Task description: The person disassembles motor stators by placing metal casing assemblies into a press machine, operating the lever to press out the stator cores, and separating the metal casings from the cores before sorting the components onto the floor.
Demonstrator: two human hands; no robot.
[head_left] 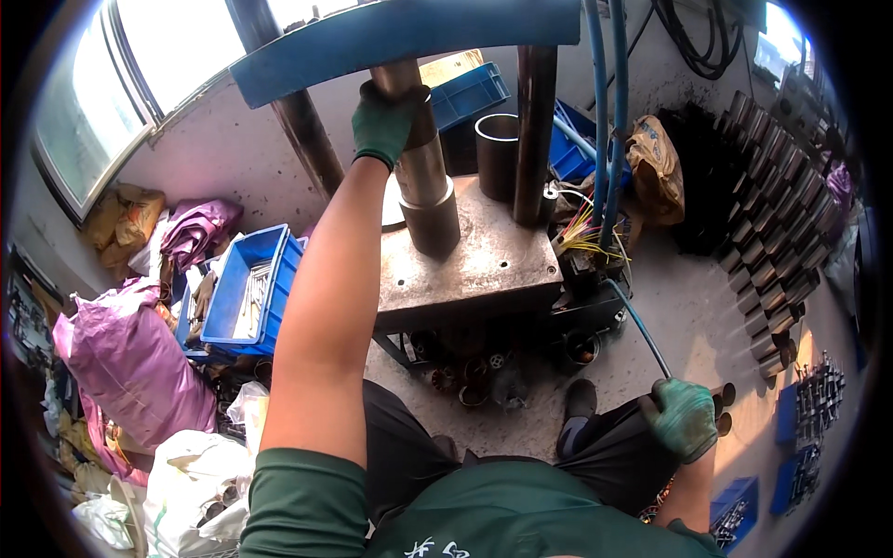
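Observation:
My left hand (pixel 381 126), in a green glove, reaches up to the press and is wrapped round the upper part of a shiny metal cylinder (pixel 423 175), just below the ram (pixel 398 78); its fingertips are partly hidden. The cylinder's lower end sits in a wider, darker metal sleeve (pixel 432 223), which stands upright on the steel press table (pixel 502 244). Low on the right, my right hand (pixel 684 420), gloved too, is closed round the end of a long thin lever (pixel 642 327) that slants up to the side of the press.
A blue crossbeam (pixel 409 46) spans two steel columns (pixel 535 130). A large open tube (pixel 497 153) stands at the table's rear. Many metal tubes (pixel 777 242) are stacked at right. Loose wires (pixel 581 234) hang beside the lever. Left are a blue bin (pixel 244 288) and purple sacks (pixel 139 363).

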